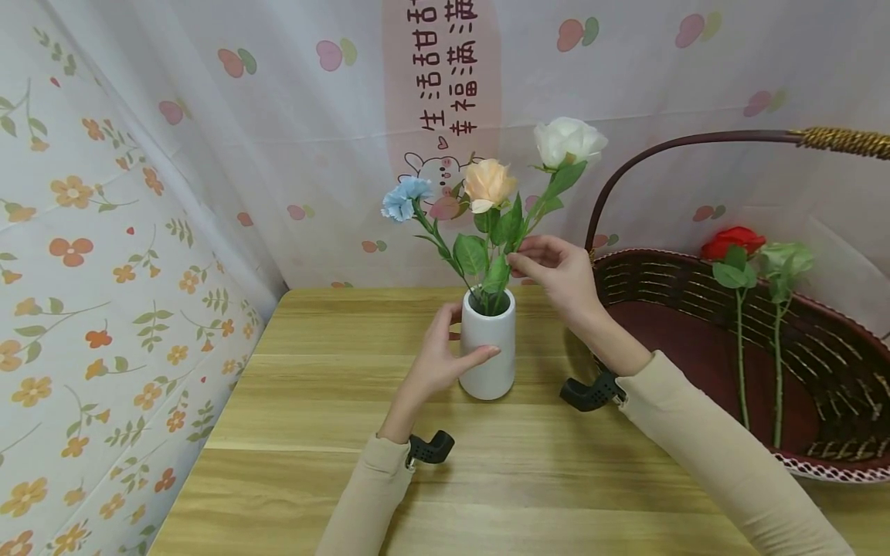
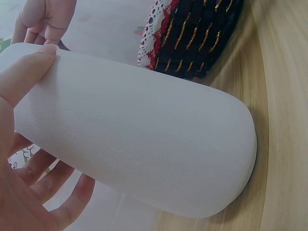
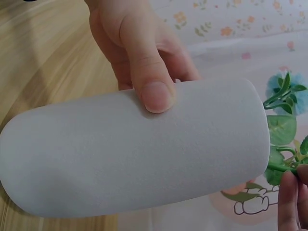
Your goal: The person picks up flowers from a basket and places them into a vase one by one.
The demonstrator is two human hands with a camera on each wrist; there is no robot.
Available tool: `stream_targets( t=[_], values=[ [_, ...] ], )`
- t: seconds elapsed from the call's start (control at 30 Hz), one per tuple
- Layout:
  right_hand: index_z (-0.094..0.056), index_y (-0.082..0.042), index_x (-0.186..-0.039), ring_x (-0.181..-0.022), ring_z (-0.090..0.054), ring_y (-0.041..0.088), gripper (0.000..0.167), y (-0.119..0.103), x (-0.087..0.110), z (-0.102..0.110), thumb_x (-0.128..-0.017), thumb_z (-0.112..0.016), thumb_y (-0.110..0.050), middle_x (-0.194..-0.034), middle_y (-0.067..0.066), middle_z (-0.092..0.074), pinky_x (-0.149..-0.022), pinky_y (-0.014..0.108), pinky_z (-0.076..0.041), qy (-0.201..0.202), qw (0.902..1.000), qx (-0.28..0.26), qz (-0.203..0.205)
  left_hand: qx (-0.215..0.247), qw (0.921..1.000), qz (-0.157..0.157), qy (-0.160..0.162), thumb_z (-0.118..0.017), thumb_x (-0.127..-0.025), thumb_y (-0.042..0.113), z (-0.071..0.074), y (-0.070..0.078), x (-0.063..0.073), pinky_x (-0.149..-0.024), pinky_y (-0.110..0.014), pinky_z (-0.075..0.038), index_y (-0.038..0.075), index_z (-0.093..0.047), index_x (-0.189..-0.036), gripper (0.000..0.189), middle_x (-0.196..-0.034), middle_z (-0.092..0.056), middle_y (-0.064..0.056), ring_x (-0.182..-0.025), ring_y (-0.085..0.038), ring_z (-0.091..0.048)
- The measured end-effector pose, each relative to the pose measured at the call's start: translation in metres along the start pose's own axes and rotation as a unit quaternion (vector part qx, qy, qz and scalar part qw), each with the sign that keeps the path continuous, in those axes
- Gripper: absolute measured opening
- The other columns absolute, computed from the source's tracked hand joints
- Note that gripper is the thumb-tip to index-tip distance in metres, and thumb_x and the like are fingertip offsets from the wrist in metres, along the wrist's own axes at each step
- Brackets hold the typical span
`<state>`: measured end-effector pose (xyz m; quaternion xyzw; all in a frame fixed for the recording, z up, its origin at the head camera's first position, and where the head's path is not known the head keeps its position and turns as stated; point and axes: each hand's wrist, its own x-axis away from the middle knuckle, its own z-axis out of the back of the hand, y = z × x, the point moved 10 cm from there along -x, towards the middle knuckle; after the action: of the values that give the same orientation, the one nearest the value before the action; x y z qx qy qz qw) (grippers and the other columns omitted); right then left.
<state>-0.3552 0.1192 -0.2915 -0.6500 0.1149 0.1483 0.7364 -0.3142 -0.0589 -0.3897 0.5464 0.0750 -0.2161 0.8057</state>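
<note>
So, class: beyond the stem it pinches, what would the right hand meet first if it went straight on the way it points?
Probably the green leaves below the peach rose, just ahead of the right hand; their exact depth is hard to judge.

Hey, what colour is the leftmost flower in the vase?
Light blue; the flower shows best in the head view.

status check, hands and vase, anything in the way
Left hand gripping white vase. Right hand pinching white rose by its stem. Blue flower, peach flower in vase; no obstruction seen.
</note>
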Motion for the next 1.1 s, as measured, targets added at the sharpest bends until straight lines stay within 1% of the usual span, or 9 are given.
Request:
stream_targets(
  t=[0.17,0.33,0.43,0.53,0.67,0.73,0.8,0.93,1.1],
  values=[
    [-0.065,0.008,-0.111,-0.076,-0.070,0.011,0.029,0.004,-0.001,0.001,-0.093,-0.074,-0.012,-0.088,-0.003,-0.070,-0.071,0.025,-0.059,0.002,0.9999,-0.005,-0.009,0.001,1.0000,0.003,-0.001,-0.085,-0.084,0.030,0.000,0.000,0.000,-0.097,-0.042,-0.049,0.012,-0.046,-0.138,0.069,-0.133,-0.053,-0.002,-0.123,-0.019,-0.050],
    [-0.065,0.007,-0.109,-0.076,-0.071,0.010,0.026,0.004,0.000,0.001,-0.093,-0.075,-0.011,-0.087,-0.003,-0.070,-0.071,0.026,-0.059,0.012,0.9999,-0.007,0.002,0.001,1.0000,0.002,-0.001,-0.085,-0.084,0.031,0.000,0.001,0.000,-0.097,-0.042,-0.049,0.012,-0.046,-0.138,0.069,-0.134,-0.053,-0.003,-0.123,-0.019,-0.050],
    [-0.066,0.008,-0.107,-0.077,-0.070,0.011,0.024,0.006,0.002,-0.003,-0.093,-0.075,-0.009,-0.088,-0.001,-0.070,-0.074,0.028,-0.059,0.003,1.0000,-0.004,0.008,0.003,1.0000,0.001,-0.001,-0.085,-0.084,0.031,0.000,0.001,-0.001,-0.098,-0.042,-0.049,0.012,-0.046,-0.138,0.070,-0.134,-0.053,-0.003,-0.124,-0.020,-0.049],
    [-0.067,0.008,-0.106,-0.079,-0.070,0.012,0.024,0.010,0.004,-0.009,-0.092,-0.076,-0.010,-0.089,0.002,-0.071,-0.078,0.030,-0.059,-0.013,0.9999,0.005,0.006,0.005,1.0000,0.000,-0.001,-0.085,-0.084,0.030,0.000,0.001,-0.001,-0.097,-0.043,-0.049,0.011,-0.046,-0.138,0.069,-0.134,-0.053,-0.003,-0.123,-0.020,-0.050],
    [-0.070,0.004,-0.105,-0.082,-0.069,0.013,0.024,0.013,0.008,-0.011,-0.091,-0.077,-0.013,-0.090,0.002,-0.071,-0.080,0.032,-0.058,-0.011,0.9997,0.022,0.000,0.003,1.0000,-0.003,-0.003,-0.085,-0.084,0.029,-0.001,0.001,-0.002,-0.097,-0.044,-0.049,0.010,-0.046,-0.138,0.069,-0.134,-0.053,-0.003,-0.123,-0.020,-0.050],
    [-0.071,0.003,-0.106,-0.083,-0.068,0.013,0.024,0.014,0.008,-0.010,-0.090,-0.078,-0.014,-0.091,0.002,-0.072,-0.080,0.032,-0.058,-0.010,0.9995,0.029,-0.002,0.001,1.0000,-0.005,-0.003,-0.085,-0.084,0.029,-0.001,0.001,-0.002,-0.097,-0.044,-0.049,0.010,-0.046,-0.138,0.069,-0.134,-0.053,-0.003,-0.123,-0.020,-0.050],
    [-0.072,0.002,-0.106,-0.086,-0.067,0.013,0.026,0.015,0.008,-0.010,-0.090,-0.079,-0.017,-0.092,0.000,-0.072,-0.079,0.028,-0.056,-0.010,0.9992,0.037,-0.008,0.000,1.0000,-0.006,-0.002,-0.085,-0.084,0.029,-0.001,0.001,-0.002,-0.097,-0.044,-0.049,0.010,-0.046,-0.138,0.069,-0.133,-0.053,-0.003,-0.123,-0.020,-0.050],
    [-0.073,0.001,-0.107,-0.091,-0.066,0.012,0.028,0.021,0.009,-0.011,-0.090,-0.080,-0.020,-0.092,-0.002,-0.072,-0.080,0.024,-0.053,-0.010,0.9987,0.044,-0.025,-0.003,1.0000,-0.008,-0.002,-0.084,-0.084,0.029,-0.001,0.002,-0.002,-0.097,-0.044,-0.049,0.009,-0.046,-0.138,0.069,-0.134,-0.053,-0.004,-0.123,-0.021,-0.050],
    [-0.072,0.003,-0.110,-0.093,-0.066,0.010,0.028,0.028,0.011,-0.013,-0.091,-0.078,-0.016,-0.093,-0.001,-0.073,-0.082,0.023,-0.051,-0.018,0.9980,0.039,-0.045,-0.002,1.0000,-0.006,-0.002,-0.084,-0.084,0.028,-0.001,0.001,-0.002,-0.097,-0.043,-0.049,0.009,-0.045,-0.138,0.069,-0.134,-0.053,-0.004,-0.123,-0.021,-0.050]
  ],
)
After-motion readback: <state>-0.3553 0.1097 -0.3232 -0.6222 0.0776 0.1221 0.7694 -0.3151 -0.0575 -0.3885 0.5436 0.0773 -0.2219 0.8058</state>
